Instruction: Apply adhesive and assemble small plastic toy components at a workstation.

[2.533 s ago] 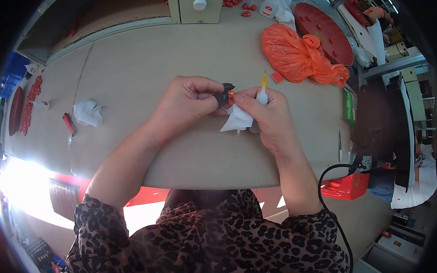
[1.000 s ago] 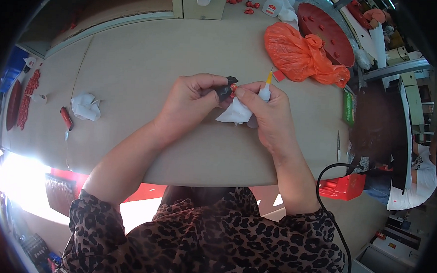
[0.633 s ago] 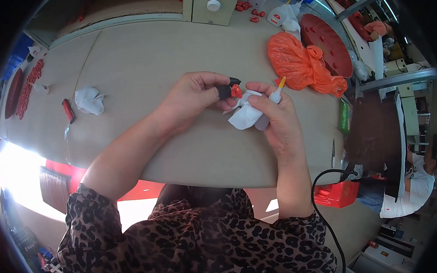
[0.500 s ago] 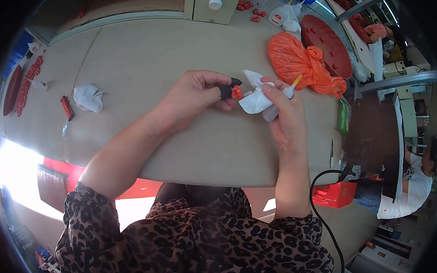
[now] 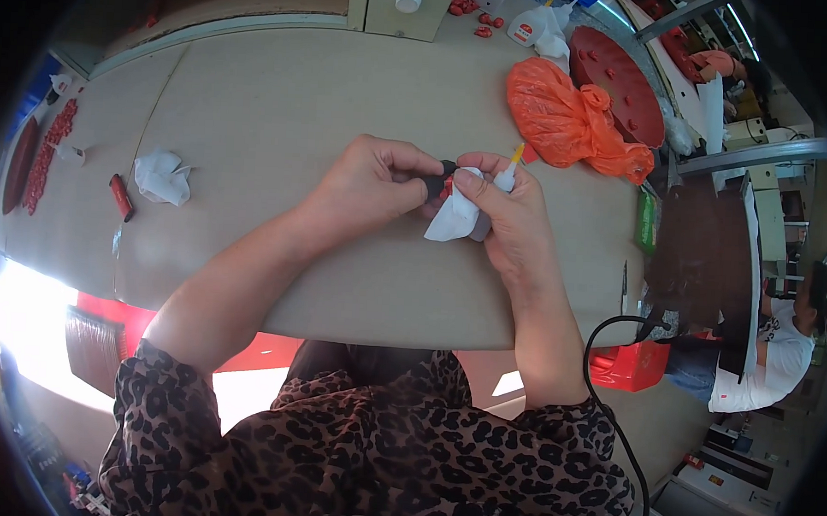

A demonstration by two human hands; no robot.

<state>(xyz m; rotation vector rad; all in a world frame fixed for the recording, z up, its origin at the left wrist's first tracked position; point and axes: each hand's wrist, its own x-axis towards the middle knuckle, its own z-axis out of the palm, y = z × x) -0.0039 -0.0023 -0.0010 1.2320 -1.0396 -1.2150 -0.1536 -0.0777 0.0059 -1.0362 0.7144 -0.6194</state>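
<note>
Between black-covered fingertips, my left hand point(image 5: 391, 181) pinches a small red piece point(image 5: 447, 188), mostly hidden by the fingers. My right hand point(image 5: 501, 199) grips a small glue bottle point(image 5: 505, 179) with a yellow tip, its body partly covered by the palm. The same hand also holds a white tissue point(image 5: 454, 217), which hangs down beside the bottle. Thumb and fingers press the tissue against the red piece. Both hands meet just above the table, near its middle.
An orange plastic bag point(image 5: 567, 117) and a round red tray point(image 5: 615, 82) lie at the far right. At left are a crumpled tissue point(image 5: 162, 177), a red lighter point(image 5: 121, 198) and a row of small red pieces point(image 5: 49, 157). A black cable point(image 5: 613, 423) hangs at the right edge.
My right hand has moved left, bringing the tissue from beside the red piece into contact with it. The bottle has come along. My left hand stays nearly in place.
</note>
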